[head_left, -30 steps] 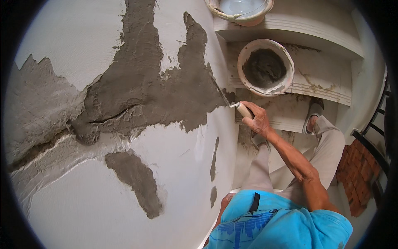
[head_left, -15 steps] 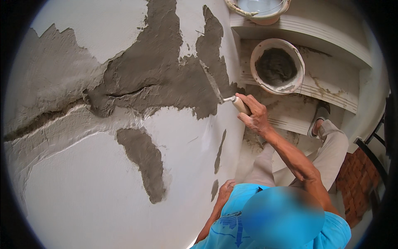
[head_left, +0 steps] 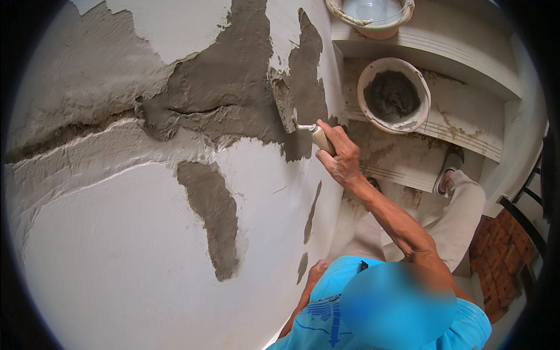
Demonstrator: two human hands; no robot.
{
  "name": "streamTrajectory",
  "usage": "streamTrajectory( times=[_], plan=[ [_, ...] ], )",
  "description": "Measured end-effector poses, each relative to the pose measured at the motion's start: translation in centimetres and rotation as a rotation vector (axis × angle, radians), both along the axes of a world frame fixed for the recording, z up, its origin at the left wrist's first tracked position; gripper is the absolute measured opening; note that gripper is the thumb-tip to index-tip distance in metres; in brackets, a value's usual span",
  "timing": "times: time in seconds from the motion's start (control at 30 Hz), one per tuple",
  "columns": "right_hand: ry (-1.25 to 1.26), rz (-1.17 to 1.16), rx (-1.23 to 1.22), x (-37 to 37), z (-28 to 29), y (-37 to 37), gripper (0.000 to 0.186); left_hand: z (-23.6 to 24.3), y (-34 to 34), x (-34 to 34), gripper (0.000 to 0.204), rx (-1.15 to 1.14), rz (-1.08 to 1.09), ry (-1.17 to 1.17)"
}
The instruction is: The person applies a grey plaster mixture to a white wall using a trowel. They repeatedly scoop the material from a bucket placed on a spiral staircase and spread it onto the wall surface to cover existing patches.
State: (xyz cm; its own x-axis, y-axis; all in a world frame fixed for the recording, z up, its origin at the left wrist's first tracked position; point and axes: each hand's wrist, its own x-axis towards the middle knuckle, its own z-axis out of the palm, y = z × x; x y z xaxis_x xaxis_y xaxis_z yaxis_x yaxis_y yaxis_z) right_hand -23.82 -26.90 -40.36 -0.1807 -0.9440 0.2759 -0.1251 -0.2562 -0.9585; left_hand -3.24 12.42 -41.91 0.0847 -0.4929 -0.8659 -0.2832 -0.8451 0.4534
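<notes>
My right hand point(head_left: 342, 156) is closed around the pale handle of a plastering trowel point(head_left: 284, 106). The trowel's narrow blade lies at a slant against wet grey mortar point(head_left: 233, 81) spread over the white wall point(head_left: 128, 239). A rough horizontal groove point(head_left: 64, 134) runs into the mortar from the left, and a dark crease cuts the wet surface near it. Lower down, a separate mortar patch point(head_left: 210, 219) sits on the wall. My left hand point(head_left: 318, 269) is low by the wall, beside the blue shirt; its fingers are mostly hidden.
A bucket point(head_left: 422, 93) of grey mortar stands on the stairs point(head_left: 478, 131) to the right. On a higher step is a second bucket point(head_left: 379, 29) with a clear container inside. My feet are on the lower steps. At the far right are a dark railing point(head_left: 522, 227) and reddish brickwork point(head_left: 500, 265).
My right hand has moved left along the wall with the trowel, and more of the blade's face now shows. The view has shifted slightly. My left hand stays low by the wall.
</notes>
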Motion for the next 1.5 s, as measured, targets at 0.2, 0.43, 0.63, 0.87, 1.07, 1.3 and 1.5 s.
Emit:
streamTrajectory(
  times=[0.2, 0.43, 0.63, 0.87, 1.07, 1.3, 1.5],
  plan=[
    [0.090, -0.022, 0.006, 1.5, 0.0, 0.8, 0.073, 1.6, -1.4, -1.0, 0.066, -0.018, 0.012, -0.017],
    [0.087, 0.094, 0.065, -0.8, -0.4, 4.0, 0.071, 2.7, -3.1, -1.0, 0.035, 0.045, 0.042, -0.001],
    [0.036, 0.037, 0.131, -1.4, 1.1, 2.1, 0.068, 1.3, -2.4, -0.1, 0.036, 0.035, 0.157, 0.051],
    [0.022, 0.006, 0.077, 0.4, 1.5, 0.0, 0.068, 3.2, -3.7, -1.0, 0.030, 0.011, -0.038, -0.089],
    [0.027, 0.077, 0.021, 0.8, 0.0, 4.1, 0.071, -0.7, -0.3, 1.7, 0.028, -0.033, 0.067, 0.019],
    [-0.011, -0.018, 0.122, 0.4, 0.5, 1.0, 0.069, -5.0, 2.1, 4.3, 0.032, -0.003, -0.018, -0.050],
    [0.008, 0.030, 0.087, 1.7, -0.5, 1.9, 0.068, -3.0, 1.0, 3.3, 0.035, -0.025, -0.084, -0.050]
  ],
)
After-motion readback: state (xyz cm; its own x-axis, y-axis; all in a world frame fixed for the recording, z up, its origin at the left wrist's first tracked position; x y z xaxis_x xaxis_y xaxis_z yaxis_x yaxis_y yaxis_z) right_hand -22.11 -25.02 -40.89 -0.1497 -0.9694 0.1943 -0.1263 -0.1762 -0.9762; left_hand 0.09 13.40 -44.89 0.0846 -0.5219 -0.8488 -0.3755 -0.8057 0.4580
